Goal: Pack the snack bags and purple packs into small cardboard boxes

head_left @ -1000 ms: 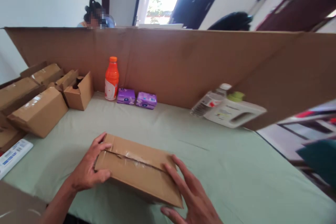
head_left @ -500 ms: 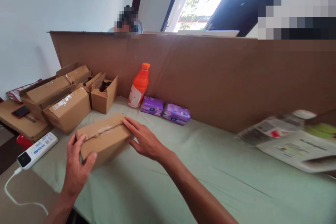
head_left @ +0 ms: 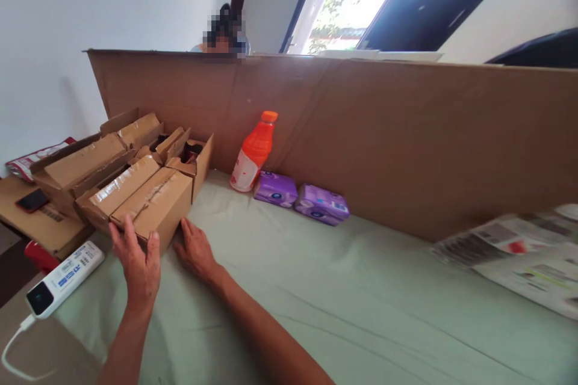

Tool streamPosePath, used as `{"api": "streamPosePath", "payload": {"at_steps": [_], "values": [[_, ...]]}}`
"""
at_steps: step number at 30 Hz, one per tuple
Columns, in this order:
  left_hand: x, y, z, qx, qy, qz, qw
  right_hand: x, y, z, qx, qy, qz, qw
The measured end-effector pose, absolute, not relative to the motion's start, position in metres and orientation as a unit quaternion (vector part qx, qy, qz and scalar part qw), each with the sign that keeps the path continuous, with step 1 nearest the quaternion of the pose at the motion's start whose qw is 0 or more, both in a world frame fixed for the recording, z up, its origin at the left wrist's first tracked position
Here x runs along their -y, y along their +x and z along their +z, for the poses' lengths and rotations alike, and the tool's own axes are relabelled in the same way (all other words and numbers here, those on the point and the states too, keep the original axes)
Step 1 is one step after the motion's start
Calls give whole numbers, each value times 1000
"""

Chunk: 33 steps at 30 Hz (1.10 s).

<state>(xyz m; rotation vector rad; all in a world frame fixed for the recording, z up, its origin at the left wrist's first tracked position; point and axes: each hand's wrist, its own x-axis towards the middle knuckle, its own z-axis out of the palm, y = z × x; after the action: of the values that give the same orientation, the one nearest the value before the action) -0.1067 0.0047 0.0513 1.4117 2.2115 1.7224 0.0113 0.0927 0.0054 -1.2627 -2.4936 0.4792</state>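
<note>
The cardboard box [head_left: 163, 207] has been brought leftward across the worktop [head_left: 316, 307] and is now stood beside the taped box [head_left: 123, 180], so its placing seems nearly done. Its near end is spanned by the left hand [head_left: 138, 258], thumb and fingers wide; its right side is met by the right hand [head_left: 197, 251], whose grip cannot be told. Farther right, the orange bottle [head_left: 257, 147] and purple packs [head_left: 321, 202] are left untouched.

No text can be read. The white device [head_left: 65, 280] at near left bears blue print [head_left: 70, 275] — too blurred.
</note>
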Motion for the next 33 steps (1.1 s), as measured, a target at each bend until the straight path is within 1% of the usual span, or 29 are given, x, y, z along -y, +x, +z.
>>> {"api": "streamPosePath", "payload": {"at_steps": [3,5,7,9,12,15,18,21,28,33], "values": [[10,-109,40,-683,455,570,42,-69,21,3,891,-399,165,139],[30,-104,23,-681,444,576,84,-47,30,2,901,-380,165,129],[52,-97,1,-694,452,549,110,-20,43,-1,905,-372,167,121],[72,-91,-20,-701,503,495,99,11,59,-3,912,-353,171,119],[88,-86,-37,-692,604,395,15,59,87,-4,930,-295,187,116],[85,-85,-38,-672,662,328,-37,104,112,-3,936,-266,206,106],[77,-82,-32,-664,685,296,-38,139,127,-10,933,-279,199,112],[75,-80,-26,-666,700,256,-42,163,129,-21,924,-312,171,143],[74,-77,-18,-668,714,201,-60,191,109,-34,869,-420,149,216],[72,-78,-15,-668,716,191,-76,195,106,-39,871,-415,123,233]]}}
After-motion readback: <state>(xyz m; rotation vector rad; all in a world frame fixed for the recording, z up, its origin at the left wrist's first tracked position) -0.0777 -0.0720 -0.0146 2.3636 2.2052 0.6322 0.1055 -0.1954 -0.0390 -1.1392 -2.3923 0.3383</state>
